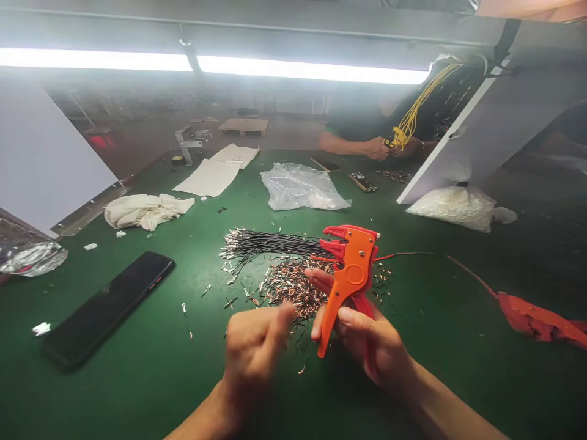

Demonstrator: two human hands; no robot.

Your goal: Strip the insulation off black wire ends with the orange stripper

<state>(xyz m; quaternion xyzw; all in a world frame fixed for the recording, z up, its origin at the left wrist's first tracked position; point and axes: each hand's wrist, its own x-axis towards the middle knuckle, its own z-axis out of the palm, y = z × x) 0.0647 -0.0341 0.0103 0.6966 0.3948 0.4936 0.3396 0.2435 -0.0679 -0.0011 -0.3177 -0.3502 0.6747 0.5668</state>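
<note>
My right hand (383, 342) grips an orange and red wire stripper (354, 273), held upright with its jaws pointing left. Beside it on the left, my left hand (254, 345) is closed with the thumb raised, slightly smeared by motion; whatever its fingers hold, if anything, is hidden. Beyond both hands spreads a heap of short wire offcuts (293, 284), dark with copper-coloured ends. Just behind the heap lies a bundle of black wires (279, 243) with metal terminals at the left end; the stripper's jaws hide its right end.
A black phone (110, 305) and a cream cloth (147, 211) lie to the left on the green table (440, 379). Further back are a clear plastic bag (302, 186) and white paper (217, 171). A red cloth (541, 318) lies right. Opposite, a person holds yellow wires (415, 110).
</note>
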